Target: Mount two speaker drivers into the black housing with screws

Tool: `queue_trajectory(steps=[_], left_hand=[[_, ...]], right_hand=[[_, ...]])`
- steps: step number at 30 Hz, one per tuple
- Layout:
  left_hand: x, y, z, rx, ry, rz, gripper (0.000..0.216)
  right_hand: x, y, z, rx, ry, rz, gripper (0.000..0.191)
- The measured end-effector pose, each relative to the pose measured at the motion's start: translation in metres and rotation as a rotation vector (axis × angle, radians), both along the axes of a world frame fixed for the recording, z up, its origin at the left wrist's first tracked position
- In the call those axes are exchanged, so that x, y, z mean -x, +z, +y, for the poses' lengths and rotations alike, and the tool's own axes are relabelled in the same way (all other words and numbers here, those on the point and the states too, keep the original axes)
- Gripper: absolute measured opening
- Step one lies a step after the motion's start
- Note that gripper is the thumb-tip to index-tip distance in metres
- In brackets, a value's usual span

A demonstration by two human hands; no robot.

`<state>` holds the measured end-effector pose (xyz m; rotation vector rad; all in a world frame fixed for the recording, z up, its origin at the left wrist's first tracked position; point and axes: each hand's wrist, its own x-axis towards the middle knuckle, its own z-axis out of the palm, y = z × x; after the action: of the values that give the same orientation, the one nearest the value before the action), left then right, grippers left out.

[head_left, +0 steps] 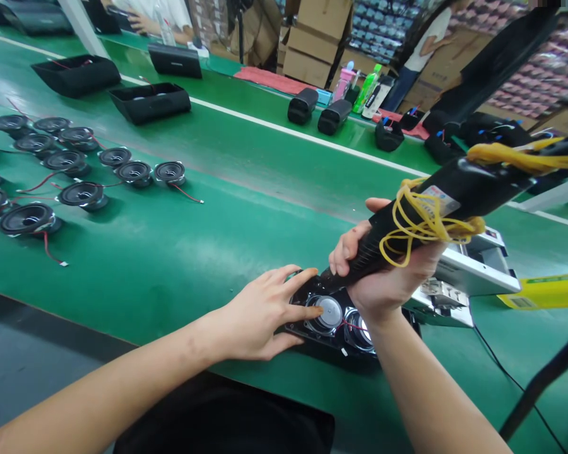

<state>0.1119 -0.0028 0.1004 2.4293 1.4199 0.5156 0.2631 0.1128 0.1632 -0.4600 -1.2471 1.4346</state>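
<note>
Green belt (180,252), black housing (312,331) holding speakers (330,312), empty housings (149,102)

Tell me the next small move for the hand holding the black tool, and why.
Probably lower the black tool in the right hand straight onto the speaker panel: its tip sits at the panel's top edge, and the left hand braces the panel flat.

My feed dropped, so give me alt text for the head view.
The right hand grips a black power screwdriver tip-down on a black speaker panel, which the left hand steadies on the green belt; loose speakers lie left.
</note>
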Motion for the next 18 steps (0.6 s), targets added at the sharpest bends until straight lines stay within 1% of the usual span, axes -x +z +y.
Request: queue_trajectory(steps=[6,10,13,16,18], left_hand=[[0.0003,-0.0004,0.0001,-0.022,-0.009,-0.036,0.057],[0.0008,-0.0011,-0.0007,-0.031,-0.011,-0.045,0.057],[0.0012,-0.0019,-0.0006,-0.036,-0.012,-0.033,0.056],[0.0014,-0.0021,0.0005,-0.045,-0.016,-0.026,0.055],[0.0015,-0.0015,0.0016,-0.047,-0.018,-0.017,0.056]], right_hand=[[0.0004,-0.0015,-0.0024,-0.012,-0.003,-0.048,0.078],[-0.0014,-0.0037,-0.0028,0.002,0.015,-0.031,0.079],[-0.0024,-0.0054,-0.0039,0.011,0.041,-0.016,0.073],[-0.0024,-0.0074,-0.0052,-0.002,0.073,0.002,0.063],[-0.0016,-0.0092,-0.0061,-0.014,0.068,0.015,0.064]])
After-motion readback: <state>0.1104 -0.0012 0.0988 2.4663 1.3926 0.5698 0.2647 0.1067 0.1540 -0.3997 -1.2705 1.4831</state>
